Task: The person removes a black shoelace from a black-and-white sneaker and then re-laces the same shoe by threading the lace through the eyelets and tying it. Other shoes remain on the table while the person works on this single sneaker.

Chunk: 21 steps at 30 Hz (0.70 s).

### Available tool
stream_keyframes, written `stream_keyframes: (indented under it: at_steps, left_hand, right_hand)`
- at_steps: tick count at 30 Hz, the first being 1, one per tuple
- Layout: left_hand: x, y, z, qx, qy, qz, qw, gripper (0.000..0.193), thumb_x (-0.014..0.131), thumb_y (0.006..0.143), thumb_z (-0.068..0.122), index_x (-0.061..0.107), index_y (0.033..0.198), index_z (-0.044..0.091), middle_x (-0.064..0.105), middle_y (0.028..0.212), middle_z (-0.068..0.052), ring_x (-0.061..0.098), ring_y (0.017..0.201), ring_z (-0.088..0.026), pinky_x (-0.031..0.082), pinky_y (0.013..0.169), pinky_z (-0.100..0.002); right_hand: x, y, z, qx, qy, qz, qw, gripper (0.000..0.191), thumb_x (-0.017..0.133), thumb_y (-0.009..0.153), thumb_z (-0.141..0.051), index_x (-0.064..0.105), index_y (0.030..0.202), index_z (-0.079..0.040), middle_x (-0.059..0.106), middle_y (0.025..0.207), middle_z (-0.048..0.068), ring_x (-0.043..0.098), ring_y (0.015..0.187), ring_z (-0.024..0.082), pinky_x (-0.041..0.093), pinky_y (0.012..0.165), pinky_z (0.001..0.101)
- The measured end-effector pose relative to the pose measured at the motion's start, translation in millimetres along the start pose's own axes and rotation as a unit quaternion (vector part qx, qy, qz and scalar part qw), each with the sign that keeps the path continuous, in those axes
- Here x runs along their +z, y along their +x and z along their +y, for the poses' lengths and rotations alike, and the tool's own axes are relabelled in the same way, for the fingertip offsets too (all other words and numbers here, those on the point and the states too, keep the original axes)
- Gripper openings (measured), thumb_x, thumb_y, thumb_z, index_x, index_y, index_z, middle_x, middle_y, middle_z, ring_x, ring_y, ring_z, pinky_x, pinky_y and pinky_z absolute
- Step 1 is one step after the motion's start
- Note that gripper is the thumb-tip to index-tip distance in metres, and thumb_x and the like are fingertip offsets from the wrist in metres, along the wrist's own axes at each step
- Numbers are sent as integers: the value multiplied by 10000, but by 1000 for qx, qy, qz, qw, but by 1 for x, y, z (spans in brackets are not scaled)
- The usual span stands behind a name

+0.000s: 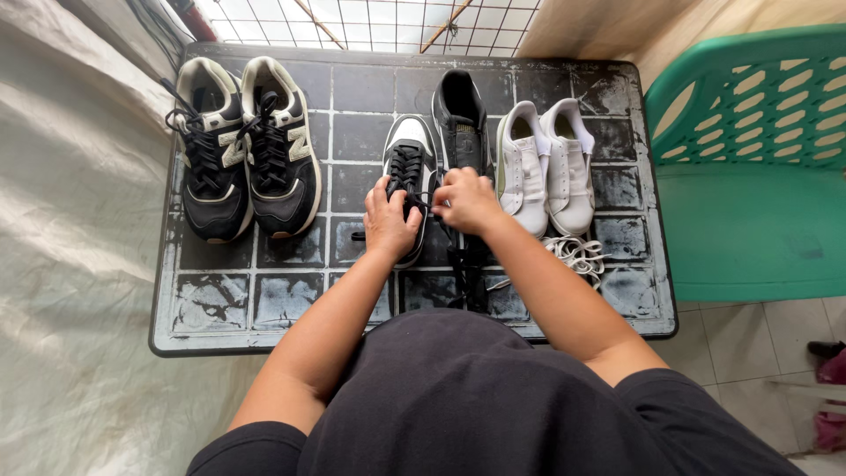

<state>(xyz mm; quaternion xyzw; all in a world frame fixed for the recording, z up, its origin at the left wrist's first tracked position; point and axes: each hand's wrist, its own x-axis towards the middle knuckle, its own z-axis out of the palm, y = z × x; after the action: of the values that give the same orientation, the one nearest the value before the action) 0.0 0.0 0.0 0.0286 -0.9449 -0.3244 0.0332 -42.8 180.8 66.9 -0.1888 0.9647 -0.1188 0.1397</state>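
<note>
Head view showed both hands at the middle of the table [220,308]: left hand [390,220] and right hand [465,199] pinched shut on the black lace [421,204] of a black-and-white sneaker [411,157]. Lacing looked partly done; its black partner [461,119] seemed unlaced, white laces [577,256] lay loose.

Pretty cramped spot: a dark tiled table [264,300] with worn, scuffed squares, a green plastic chair [749,176] just to the right, pale floor tiles [740,353] below, a whitish sheet [70,264] hanging left, and daylight through a wire grid [370,22] up top.
</note>
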Motion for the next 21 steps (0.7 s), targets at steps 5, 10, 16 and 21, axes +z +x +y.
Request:
stream_keyframes:
  at_steps: [5, 10, 16, 21]
  left_hand:
    - [-2, -1, 4, -1, -14, 9, 1000, 384, 683, 872, 323, 653, 1186, 104, 327, 1563, -118, 292, 1445, -370, 380, 1080, -542]
    - [-6, -2, 7, 17, -34, 22, 999, 320, 698, 866, 334, 674, 1073, 91, 346, 1552, -133, 305, 1429, -374, 379, 1104, -533]
    - [-11, -3, 7, 16, -26, 21, 999, 313, 708, 861, 333, 673, 1043, 81, 363, 1533, -147, 311, 1419, -387, 376, 1079, -542]
    - [-12, -5, 6, 22, -34, 26, 999, 305, 702, 868, 341, 677, 1043, 92, 366, 1552, -139, 322, 1420, -380, 385, 1087, -531]
  right_hand:
    - [-20, -1, 84, 107, -26, -121, 987, 212, 757, 837, -383, 810, 1013, -277, 700, 1118, 47, 656, 1115, 269, 516, 949, 455]
    - [-18, -17, 81, 9, 4, 21, 1000, 329, 858, 688, -312, 819, 1003, -226, 678, 1019, 67, 607, 1051, 311, 490, 849, 496]
    - [14, -16, 25, 35, 92, 165, 981, 183, 795, 799, -283, 762, 949, -184, 704, 950, 42, 661, 987, 261, 530, 824, 404]
    - [8, -16, 39, 138, 262, 251, 922, 179, 693, 866, -230, 664, 1028, -161, 669, 981, 2, 679, 898, 226, 561, 830, 380]
